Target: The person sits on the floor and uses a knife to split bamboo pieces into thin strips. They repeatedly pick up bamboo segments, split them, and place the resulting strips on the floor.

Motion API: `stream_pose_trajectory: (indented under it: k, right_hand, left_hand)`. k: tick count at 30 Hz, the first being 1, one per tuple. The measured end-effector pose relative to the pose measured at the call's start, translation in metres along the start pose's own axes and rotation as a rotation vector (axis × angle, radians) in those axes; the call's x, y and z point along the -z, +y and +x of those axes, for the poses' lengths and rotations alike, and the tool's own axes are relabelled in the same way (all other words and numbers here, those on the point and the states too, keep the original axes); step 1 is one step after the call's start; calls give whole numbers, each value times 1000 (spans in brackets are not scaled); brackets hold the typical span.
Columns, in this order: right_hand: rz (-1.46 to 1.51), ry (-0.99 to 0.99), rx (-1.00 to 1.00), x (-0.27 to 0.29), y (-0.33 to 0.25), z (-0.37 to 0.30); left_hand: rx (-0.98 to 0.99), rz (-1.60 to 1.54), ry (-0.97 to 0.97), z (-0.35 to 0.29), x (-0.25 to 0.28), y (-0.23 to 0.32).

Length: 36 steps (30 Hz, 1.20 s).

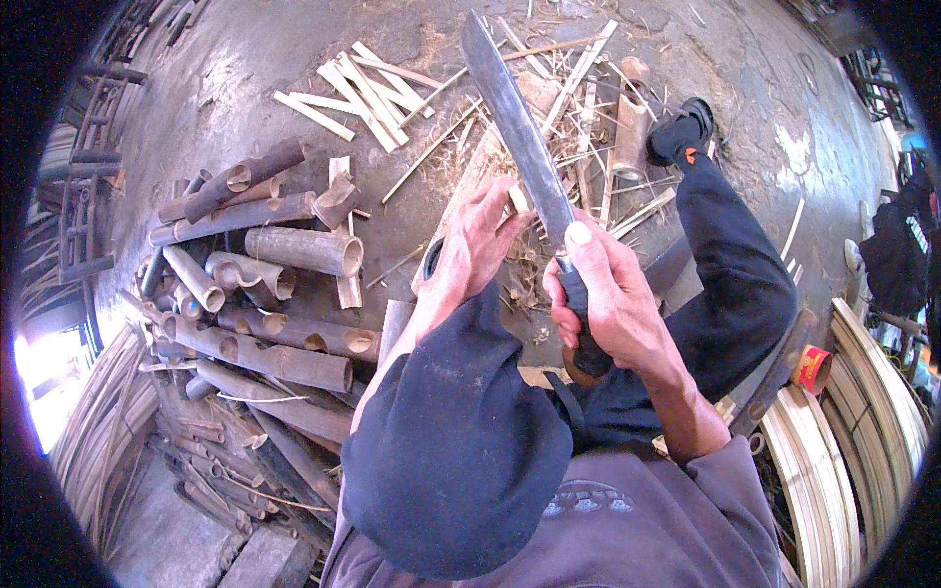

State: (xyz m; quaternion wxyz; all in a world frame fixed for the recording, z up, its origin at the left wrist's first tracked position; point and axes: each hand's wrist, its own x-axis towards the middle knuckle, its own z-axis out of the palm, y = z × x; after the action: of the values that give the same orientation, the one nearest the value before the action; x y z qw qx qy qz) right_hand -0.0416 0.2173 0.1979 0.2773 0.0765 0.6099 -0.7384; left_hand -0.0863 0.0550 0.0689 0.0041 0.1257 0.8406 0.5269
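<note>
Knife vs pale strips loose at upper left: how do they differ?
Colour: the knife is grey and black; the strips are pale. Pose: the knife is held up in the right hand; the strips lie on the floor. Count: one knife, several strips. Shared: both are long and narrow.

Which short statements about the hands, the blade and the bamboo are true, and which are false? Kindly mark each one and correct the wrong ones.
1. The right hand grips the black handle of a long, grey metal blade. True.
2. The blade's tip points back at the person's body. False: it points away, toward the top of the picture.
3. The left hand holds a short, pale piece of wood. True.
4. The pile of brown, hollow bamboo tubes lies on the person's right. False: this pile is on the left.
5. Flat, pale strips lie on the grey floor. True.
</note>
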Motion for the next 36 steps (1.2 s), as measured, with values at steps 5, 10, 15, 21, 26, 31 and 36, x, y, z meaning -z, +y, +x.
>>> stream_pose_trajectory:
  k: [5, 10, 15, 21, 26, 31, 36]
  right_hand:
    - [-36, 9, 15, -2, 2, -2]
    - [-174, 44, 43, -3, 3, -3]
    - [-372, 81, 97, -7, 5, 0]
    - [-377, 86, 192, -6, 2, 2]
    - [-416, 34, 213, -17, 6, 14]
    - [-463, 119, 255, -12, 14, 14]
    - [-506, 101, 273, -16, 8, 13]
  left_hand:
    - [52, -62, -18, 0, 3, 11]
    - [41, 20, -28, 2, 3, 11]
    - [-135, 90, 23, 3, 14, 11]
    - [-187, 44, 0, 14, 19, 24]
    - [-147, 127, 126, 8, 24, 10]
    - [-38, -77, 173, 9, 4, 9]
    - [-36, 41, 193, 8, 12, 22]
